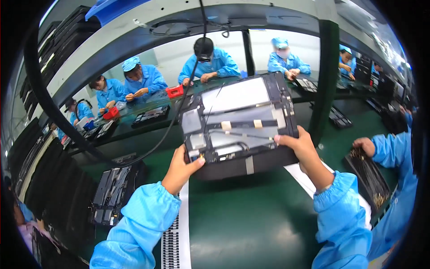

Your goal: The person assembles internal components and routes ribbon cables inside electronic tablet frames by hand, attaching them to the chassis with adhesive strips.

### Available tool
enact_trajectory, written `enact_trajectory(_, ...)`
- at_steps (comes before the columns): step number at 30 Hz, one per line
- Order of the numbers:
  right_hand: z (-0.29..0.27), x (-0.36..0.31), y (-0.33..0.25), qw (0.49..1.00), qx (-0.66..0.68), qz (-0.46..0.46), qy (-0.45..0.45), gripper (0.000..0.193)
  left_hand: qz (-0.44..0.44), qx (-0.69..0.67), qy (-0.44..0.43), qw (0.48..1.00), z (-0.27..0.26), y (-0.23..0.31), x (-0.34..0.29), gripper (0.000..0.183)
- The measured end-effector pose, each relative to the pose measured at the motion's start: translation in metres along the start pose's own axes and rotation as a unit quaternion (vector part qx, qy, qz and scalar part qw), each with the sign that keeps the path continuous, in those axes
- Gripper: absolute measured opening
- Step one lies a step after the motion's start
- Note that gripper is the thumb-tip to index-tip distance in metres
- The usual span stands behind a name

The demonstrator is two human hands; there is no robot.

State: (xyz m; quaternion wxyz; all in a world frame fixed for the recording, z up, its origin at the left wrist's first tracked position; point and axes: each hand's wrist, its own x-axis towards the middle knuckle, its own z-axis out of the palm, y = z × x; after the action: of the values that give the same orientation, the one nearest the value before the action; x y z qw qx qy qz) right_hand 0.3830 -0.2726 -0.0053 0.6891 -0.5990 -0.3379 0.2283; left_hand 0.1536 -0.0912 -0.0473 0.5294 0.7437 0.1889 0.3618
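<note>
Both my hands hold up a black tray (268, 165) of flat electronic assemblies (244, 117), tilted so its upper face shows. Silver-grey panels, dark frames and small tan pads make up the assemblies. My left hand (181, 170) grips the near left corner, thumb on top. On the right side, my right hand (305, 152) clasps the edge with its thumb over the parts. The fingers beneath the tray are hidden. Below it lies the green tabletop (237, 224), with a white strip (176, 237) of small black parts beside my left forearm.
Another tray of assemblies (114, 193) rests at left near tall stacks of black trays (53, 193). A dark cable (181, 98) hangs ahead. A green post (323, 85) stands right of centre. At right, a co-worker's hand (363, 145) touches a black tray (368, 177). Several people sit across the bench.
</note>
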Motion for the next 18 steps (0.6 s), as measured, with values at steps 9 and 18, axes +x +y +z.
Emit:
enact_trajectory(9,-0.018,-0.13,0.039,0.999,0.033,-0.001,0.022,0.034,0.017,0.073,-0.06,0.995,0.021,-0.008,-0.106,0.058)
enact_trajectory(18,-0.027,-0.143,0.059,0.998,-0.056,-0.015,-0.021,0.058,0.055,0.187,-0.076,0.978,0.025,-0.014,-0.126,0.065)
